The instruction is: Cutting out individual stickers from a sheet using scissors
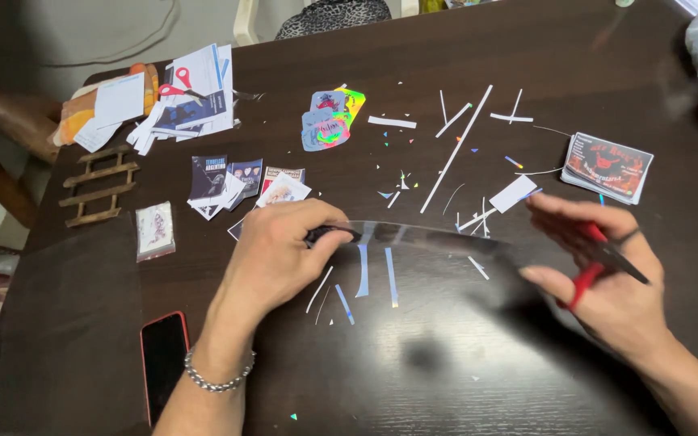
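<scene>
My left hand (280, 250) grips the left end of a clear, glossy plastic sheet (430, 238) held just above the dark table (446, 363). The sheet stretches to the right toward my right hand (607, 274). That hand holds red-handled scissors (599, 262), fingers through the loops, blades pointing right and away from the sheet. The sheet's right end lies near the fingertips of my right hand; whether they touch it is unclear. Thin white and shiny strips (365, 274) lie on the table under the sheet.
A stack of dark printed cards (609, 167) sits at right. Holographic stickers (330, 119), small cards (228, 182), a paper pile with a second pair of red scissors (179, 85), a wooden rack (100, 184), a small packet (155, 230) and a red-cased phone (163, 359) lie at left.
</scene>
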